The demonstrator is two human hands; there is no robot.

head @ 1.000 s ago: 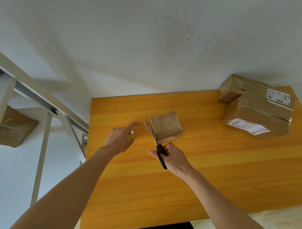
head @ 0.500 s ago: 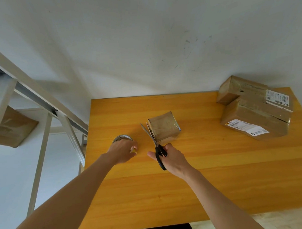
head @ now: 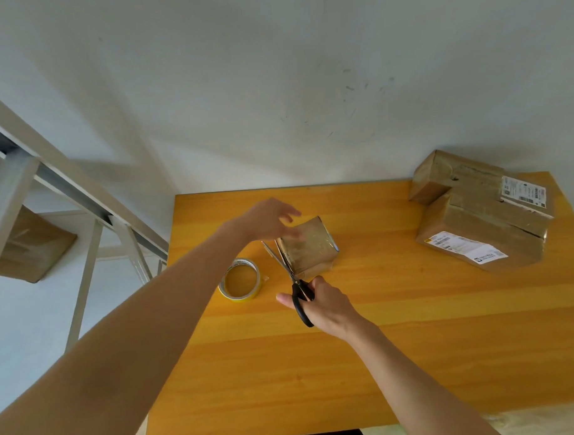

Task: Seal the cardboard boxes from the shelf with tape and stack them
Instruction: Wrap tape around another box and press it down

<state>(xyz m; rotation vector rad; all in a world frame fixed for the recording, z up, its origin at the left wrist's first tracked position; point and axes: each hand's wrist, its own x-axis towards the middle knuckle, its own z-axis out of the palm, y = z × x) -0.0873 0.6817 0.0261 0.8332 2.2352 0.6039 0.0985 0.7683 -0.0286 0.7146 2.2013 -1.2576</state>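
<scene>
The orange wooden tabletop [head: 413,336] stands against a pale wall. To its left is a metal shelf [head: 66,189] with one cardboard box [head: 29,249] lying on a lower level. At the tabletop's far right corner sit two taped boxes with printed labels: the large box [head: 475,240] below, and the upper box [head: 463,182] resting across its far side.

The left arm reaches in from the lower left, stretched long across the tabletop's left edge. The left hand [head: 266,219] hangs palm down over the far left corner of the small box [head: 308,246]. Its grip is wide open and holds nothing, the fingers spread and loosely bent. One fingertip overlaps the box's top, but I cannot tell whether it touches.

The right arm comes from the lower right, and the right hand [head: 324,305] lies low on the tabletop just in front of the small box. Its grip is closed round the black handles of the scissors [head: 296,292].

The small box sits near the tabletop's middle, wrapped in shiny tape. The tape roll [head: 241,297] lies flat just to its left, apart from both hands. The scissor blades are parted and point away, along the box's left side.
</scene>
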